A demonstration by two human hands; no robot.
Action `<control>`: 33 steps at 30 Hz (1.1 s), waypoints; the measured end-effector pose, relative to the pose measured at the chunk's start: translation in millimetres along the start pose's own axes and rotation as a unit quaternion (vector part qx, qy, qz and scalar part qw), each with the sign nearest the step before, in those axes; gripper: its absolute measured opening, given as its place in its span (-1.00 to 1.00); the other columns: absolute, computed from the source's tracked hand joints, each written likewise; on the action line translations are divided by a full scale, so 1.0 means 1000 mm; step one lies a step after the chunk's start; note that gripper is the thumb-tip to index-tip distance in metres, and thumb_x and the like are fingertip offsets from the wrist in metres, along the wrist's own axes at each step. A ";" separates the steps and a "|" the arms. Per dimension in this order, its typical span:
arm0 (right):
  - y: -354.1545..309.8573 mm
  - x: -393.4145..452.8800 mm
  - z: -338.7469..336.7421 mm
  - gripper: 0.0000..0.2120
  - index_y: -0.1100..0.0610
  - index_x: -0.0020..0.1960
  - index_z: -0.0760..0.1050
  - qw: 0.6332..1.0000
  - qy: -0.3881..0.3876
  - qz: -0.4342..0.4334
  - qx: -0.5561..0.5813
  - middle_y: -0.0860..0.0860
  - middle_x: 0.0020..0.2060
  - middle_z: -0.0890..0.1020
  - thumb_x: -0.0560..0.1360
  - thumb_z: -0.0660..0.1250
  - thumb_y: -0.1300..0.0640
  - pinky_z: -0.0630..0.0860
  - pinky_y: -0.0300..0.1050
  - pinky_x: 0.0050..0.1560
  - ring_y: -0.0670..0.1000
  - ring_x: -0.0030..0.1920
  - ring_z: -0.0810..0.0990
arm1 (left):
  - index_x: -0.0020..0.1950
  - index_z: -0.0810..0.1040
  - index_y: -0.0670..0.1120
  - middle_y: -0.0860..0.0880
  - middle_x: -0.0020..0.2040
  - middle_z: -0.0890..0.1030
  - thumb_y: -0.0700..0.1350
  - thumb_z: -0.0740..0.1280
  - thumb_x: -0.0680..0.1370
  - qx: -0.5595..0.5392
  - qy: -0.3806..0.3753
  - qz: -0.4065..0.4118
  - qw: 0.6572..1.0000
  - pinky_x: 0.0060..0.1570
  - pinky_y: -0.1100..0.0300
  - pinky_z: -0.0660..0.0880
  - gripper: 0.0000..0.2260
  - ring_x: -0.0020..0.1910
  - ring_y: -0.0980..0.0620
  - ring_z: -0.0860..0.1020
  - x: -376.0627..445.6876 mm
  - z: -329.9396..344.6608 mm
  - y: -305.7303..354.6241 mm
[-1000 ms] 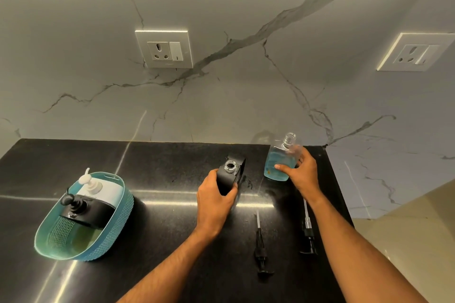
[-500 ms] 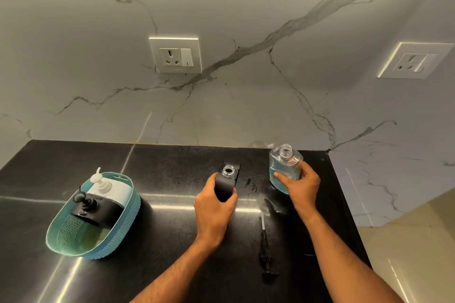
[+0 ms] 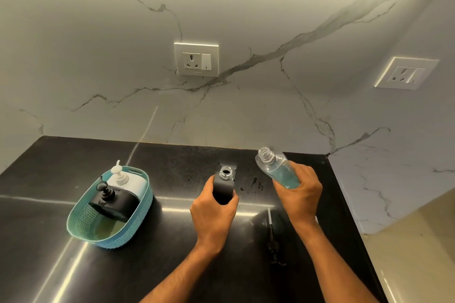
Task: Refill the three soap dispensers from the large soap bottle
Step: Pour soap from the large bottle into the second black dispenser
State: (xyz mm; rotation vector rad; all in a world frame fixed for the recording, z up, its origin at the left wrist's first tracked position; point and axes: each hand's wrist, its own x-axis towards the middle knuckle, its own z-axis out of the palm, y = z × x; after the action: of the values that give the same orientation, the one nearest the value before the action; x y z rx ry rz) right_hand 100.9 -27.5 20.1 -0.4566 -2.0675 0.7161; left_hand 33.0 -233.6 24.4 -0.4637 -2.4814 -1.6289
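Three dispensers show on the black surface (image 3: 61, 265). One black dispenser (image 3: 223, 186) stands uncapped at the centre of the frame, its open neck up, and the left hand (image 3: 213, 214) grips its near side with fingers curled round it. To its right, the right hand (image 3: 299, 190) holds one clear soap bottle (image 3: 275, 167), part full of blue liquid, tilted with its open mouth pointing up and left (apart from the dispenser's neck). At lower left, one teal basket (image 3: 81, 221) holds two more: a white dispenser (image 3: 134, 183) and a black pump dispenser (image 3: 118, 202), both capped. One loose pump (image 3: 272, 236) lies on the surface between the forearms. Two wall sockets (image 3: 196, 59) sit on the marble wall.
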 end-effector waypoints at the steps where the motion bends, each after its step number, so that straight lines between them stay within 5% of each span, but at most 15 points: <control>1: -0.004 -0.003 -0.001 -0.54 -0.01 0.21 0.59 1.000 -0.003 -0.007 -0.018 -0.29 0.00 0.57 0.35 0.64 0.08 0.49 -0.44 -0.05 -0.15 0.01 0.57 | 0.25 0.56 0.11 0.29 -0.14 0.63 -0.04 0.61 0.39 0.004 0.001 -0.002 1.000 -0.16 0.65 0.39 -0.53 -0.22 0.34 0.58 -0.002 -0.004 -0.001; 8: -0.048 -0.017 -0.005 -0.46 0.22 0.26 0.61 0.990 -0.024 -0.071 -0.122 0.07 0.03 0.66 0.32 0.65 0.20 0.60 -0.11 -0.03 0.02 0.02 0.59 | 0.22 0.59 0.04 0.18 -0.10 0.66 -0.04 0.59 0.42 0.002 -0.003 0.010 1.000 -0.20 0.57 0.44 -0.60 -0.23 0.24 0.59 -0.012 -0.029 -0.002; 33: -0.116 -0.052 -0.023 -0.32 0.23 0.24 0.62 0.957 -0.070 -0.128 -0.251 0.14 0.08 0.68 0.15 0.73 0.23 0.64 0.12 0.01 0.16 0.07 0.62 | 0.27 0.56 -0.01 0.11 -0.04 0.68 -0.06 0.59 0.43 0.019 -0.049 0.059 0.997 -0.23 0.52 0.46 -0.56 -0.18 0.18 0.60 -0.036 -0.071 -0.008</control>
State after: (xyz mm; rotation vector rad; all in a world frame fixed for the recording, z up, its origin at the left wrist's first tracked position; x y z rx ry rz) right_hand 143.0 -138.5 72.5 -0.4119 -2.3874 0.0618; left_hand 60.3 -308.1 36.1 -0.6881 -2.4961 -1.5461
